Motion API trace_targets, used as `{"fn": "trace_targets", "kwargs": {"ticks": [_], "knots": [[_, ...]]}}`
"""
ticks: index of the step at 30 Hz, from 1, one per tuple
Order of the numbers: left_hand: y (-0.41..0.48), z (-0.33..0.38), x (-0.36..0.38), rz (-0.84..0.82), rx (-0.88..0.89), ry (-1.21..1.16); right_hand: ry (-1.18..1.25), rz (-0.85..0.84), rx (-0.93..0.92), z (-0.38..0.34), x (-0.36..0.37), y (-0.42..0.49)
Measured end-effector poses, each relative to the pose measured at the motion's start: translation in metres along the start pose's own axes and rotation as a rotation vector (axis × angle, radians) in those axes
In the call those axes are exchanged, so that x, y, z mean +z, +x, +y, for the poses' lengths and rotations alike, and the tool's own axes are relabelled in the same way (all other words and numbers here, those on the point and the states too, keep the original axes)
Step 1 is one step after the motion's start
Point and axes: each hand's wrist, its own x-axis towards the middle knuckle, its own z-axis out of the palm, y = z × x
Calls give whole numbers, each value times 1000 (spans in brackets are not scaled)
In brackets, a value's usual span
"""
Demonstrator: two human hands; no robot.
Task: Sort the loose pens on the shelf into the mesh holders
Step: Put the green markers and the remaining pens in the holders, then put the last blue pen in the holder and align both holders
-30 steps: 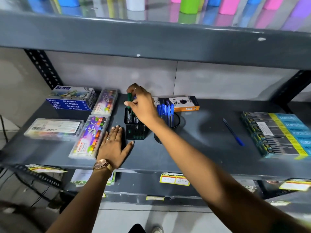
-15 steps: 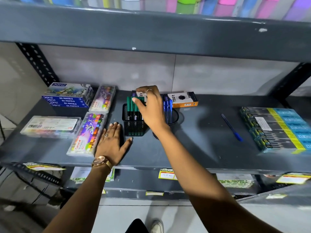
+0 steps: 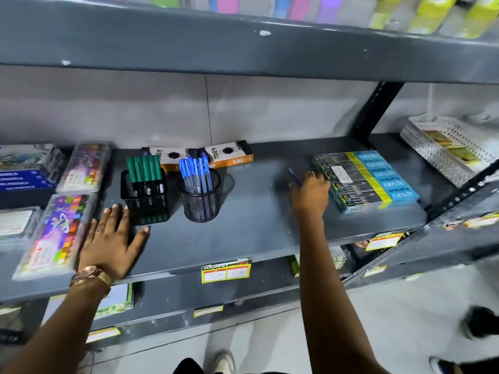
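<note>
Left hand (image 3: 110,244) flat, right hand (image 3: 310,195) outstretched

The square mesh holder (image 3: 145,197) stood at nine o'clock of the round mesh holder (image 3: 200,197); a loose pen (image 3: 294,177) lay at three, well apart.

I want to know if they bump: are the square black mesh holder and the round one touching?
Apart. The head view shows bare shelf between square holder and round holder.

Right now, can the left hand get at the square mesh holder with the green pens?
Probably yes: the left hand lies flat on the shelf beside the square mesh holder, nothing between them.
</note>
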Motion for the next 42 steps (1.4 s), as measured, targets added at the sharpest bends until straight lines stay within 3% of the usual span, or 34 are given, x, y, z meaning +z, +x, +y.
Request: {"fn": "trace_targets", "kwargs": {"ticks": [5,12,17,22,25,31,37,42], "knots": [[-2,-2,-2,-12,-15,9,-91,-82,198,33,7,2],[-2,-1,-2,-18,-12,16,60,-72,201,45,20,6],[-1,-2,-1,-4,-8,13,443,2,115,17,10,-4],[-2,-1,-3,-3,-5,-20,926,-37,-111,-47,-16,-12],[-2,-2,-4,-3,-3,-30,1027,15,-318,-89,-33,-15],[-2,0,-5,8,-8,-41,812,1,-523,-139,-6,-12],[-1,-2,-4,13,-20,-45,425,-259,-505,-132,48,-20],[-2,-1,-3,17,-24,-51,300,-212,-587,-124,62,-27]]}}
